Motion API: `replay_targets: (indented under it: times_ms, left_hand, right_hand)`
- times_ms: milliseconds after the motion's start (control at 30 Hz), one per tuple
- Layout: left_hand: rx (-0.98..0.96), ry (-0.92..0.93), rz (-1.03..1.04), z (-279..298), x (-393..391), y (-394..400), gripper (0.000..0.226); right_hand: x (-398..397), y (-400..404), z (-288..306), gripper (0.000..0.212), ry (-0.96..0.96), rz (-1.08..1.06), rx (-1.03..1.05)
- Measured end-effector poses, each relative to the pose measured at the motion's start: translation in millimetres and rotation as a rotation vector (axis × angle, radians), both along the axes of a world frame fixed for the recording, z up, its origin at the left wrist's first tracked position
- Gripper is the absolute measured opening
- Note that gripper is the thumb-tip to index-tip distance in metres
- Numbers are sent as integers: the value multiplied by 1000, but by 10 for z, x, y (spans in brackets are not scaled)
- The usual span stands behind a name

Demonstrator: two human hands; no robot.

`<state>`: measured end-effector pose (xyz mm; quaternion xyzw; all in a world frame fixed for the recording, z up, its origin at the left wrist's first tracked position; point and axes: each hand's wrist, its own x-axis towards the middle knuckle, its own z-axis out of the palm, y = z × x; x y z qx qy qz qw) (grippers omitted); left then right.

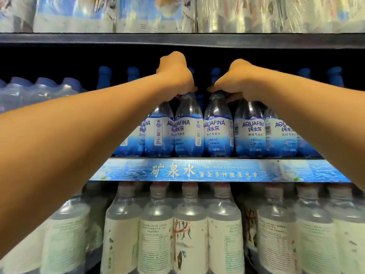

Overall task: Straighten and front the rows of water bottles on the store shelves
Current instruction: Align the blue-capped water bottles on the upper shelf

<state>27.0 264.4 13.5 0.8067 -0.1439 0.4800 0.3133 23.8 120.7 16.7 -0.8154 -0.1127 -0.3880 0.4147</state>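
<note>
The Aquafina bottles [218, 133] stand in a front row on the middle shelf [217, 170], at the centre of the view and a touch toward 3 o'clock. Each is clear plastic with a rounded, teardrop shoulder that narrows to a blue cap, and a glossy wrap label — white across the middle, fading to deep blue at the base — printed with the brand name and Chinese characters. The labels do not all face the same way: some show the name squarely, others turn a barcode or a panel of fine print to the front. More blue caps [104, 76] show in the dark behind the row.

The left hand [175, 76] curls over the top of a bottle [188, 131] just left of centre, fingers closed around its neck. The right hand [235, 82] grips the neck of the next bottle, at 3 o'clock from the first; the two thumbs nearly meet.

The shelf's front edge carries a blue, water-patterned strip with pale Chinese lettering. At 6 o'clock, the lower shelf holds taller clear bottles [189, 234] with white paper-like labels and painted motifs, some under shrink film. At 9 o'clock sit film-wrapped packs [39, 89] with pale blue caps. At 12 o'clock, blurred wrapped packs [138, 14] fill the top shelf.
</note>
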Motion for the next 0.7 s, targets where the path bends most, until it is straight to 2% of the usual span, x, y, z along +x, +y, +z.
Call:
replay_targets:
  times_ms: [100,167,233,333,433,600,700]
  left_hand:
    - [29,4,30,6,34,-6,33]
    - [-22,113,-162,-4,41,6,22]
    - [-83,203,-315,-15,26,33,11]
    - [-97,227,-344,-31,25,63,13]
    - [-95,191,-305,-37,42,46,22]
    - [64,21,-2,-49,35,-25,39]
    - [73,30,8,-50,0,-42,41]
  right_hand:
    - [20,-14,0,20,35,24,-31]
    - [27,-26,1,15,40,26,-47]
    - [25,-39,17,21,24,11,-48]
    - [27,-44,35,26,3,7,-13]
    - [37,-43,29,24,3,18,-1]
    - [53,-57,20,20,11,43,-8]
    - [44,-65,27,21,11,62,-21]
